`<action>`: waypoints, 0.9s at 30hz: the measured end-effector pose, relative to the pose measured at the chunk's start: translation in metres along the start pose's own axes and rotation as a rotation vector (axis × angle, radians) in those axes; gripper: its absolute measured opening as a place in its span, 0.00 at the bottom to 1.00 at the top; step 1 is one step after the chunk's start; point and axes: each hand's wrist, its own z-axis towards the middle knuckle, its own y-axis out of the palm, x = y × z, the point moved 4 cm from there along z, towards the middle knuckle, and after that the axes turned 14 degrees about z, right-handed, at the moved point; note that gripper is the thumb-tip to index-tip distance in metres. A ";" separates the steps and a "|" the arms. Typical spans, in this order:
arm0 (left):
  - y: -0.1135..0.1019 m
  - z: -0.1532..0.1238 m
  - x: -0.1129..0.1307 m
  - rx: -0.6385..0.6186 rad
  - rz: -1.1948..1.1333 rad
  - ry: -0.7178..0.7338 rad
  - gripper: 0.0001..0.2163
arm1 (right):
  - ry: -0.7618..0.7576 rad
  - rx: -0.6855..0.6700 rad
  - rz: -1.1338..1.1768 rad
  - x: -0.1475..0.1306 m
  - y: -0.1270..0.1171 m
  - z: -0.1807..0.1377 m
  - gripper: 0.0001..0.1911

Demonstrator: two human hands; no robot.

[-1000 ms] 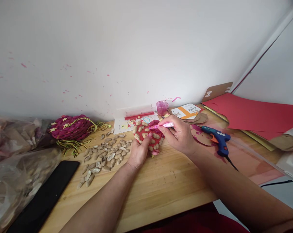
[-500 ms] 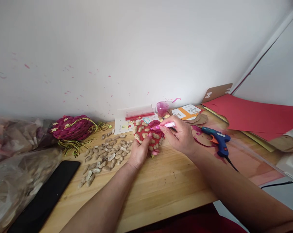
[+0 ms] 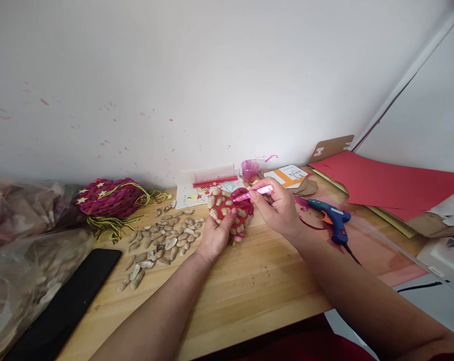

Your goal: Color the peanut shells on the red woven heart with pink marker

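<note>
A white wall [image 3: 211, 75], spotted with pink splashes, is seen behind a light wooden surface [image 3: 249, 296]. Near the middle of this surface, a red piece [image 3: 227, 208] studded with peanut shells is held up by the left hand [image 3: 216, 238], its grip closed on the lower edge with the thumb laid across the front. Pale shells are seen over most of the piece, while those at its upper right are coloured magenta. A pink-and-white pen [image 3: 263, 190] is pinched in the narrow grip of the right hand [image 3: 281, 210], and its tip is brought to the front of the piece; whether contact is made cannot be told. Loose peanut shells [image 3: 170, 235] are scattered to the left, between the left hand and a black phone-like slab [image 3: 66, 301]. A magenta bundle [image 3: 112, 198] with yellow stars is placed beyond the slab, beside plastic bags [image 3: 27, 281]. Behind the piece, a pink-stained cup [image 3: 250, 170] is set by the wall. To the right, a blue glue gun [image 3: 337, 223] is laid down near red paper [image 3: 388, 180].
</note>
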 end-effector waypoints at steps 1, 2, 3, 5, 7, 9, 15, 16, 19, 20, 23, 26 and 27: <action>0.000 0.000 0.000 -0.002 0.010 0.002 0.22 | -0.006 0.004 -0.005 0.000 0.000 0.000 0.04; 0.000 -0.001 0.001 -0.003 0.016 0.005 0.22 | -0.014 0.012 -0.013 0.000 -0.001 0.000 0.04; 0.000 -0.001 0.001 -0.001 0.016 0.008 0.22 | -0.020 0.018 -0.018 0.001 -0.001 0.000 0.04; 0.000 -0.001 0.001 0.001 0.002 0.006 0.22 | -0.021 0.014 -0.020 0.000 -0.001 0.000 0.04; 0.000 0.000 0.000 0.004 -0.023 0.004 0.22 | -0.008 -0.005 -0.021 0.001 -0.001 0.000 0.04; -0.001 0.001 -0.002 0.005 -0.039 0.006 0.23 | 0.003 -0.007 -0.016 0.001 0.000 0.000 0.05; -0.001 0.003 -0.006 0.004 -0.039 -0.016 0.26 | 0.046 0.007 0.046 0.005 -0.001 0.000 0.06; -0.001 0.003 -0.006 0.009 -0.050 -0.019 0.26 | 0.058 0.004 0.045 0.006 -0.001 0.000 0.07; 0.000 0.003 -0.004 0.013 -0.094 -0.028 0.26 | 0.077 0.007 0.047 0.008 -0.001 0.000 0.07; 0.001 0.003 -0.004 0.009 -0.107 -0.028 0.27 | 0.073 0.016 0.049 0.008 -0.002 -0.001 0.07; 0.001 0.004 -0.004 -0.003 -0.123 -0.018 0.27 | 0.075 0.058 0.059 0.011 -0.004 -0.001 0.07; 0.000 0.005 -0.004 -0.009 -0.105 -0.015 0.26 | 0.115 0.043 0.087 0.014 -0.004 0.000 0.07; 0.000 0.005 -0.004 -0.007 -0.096 -0.019 0.26 | 0.119 0.025 0.091 0.014 -0.004 0.000 0.07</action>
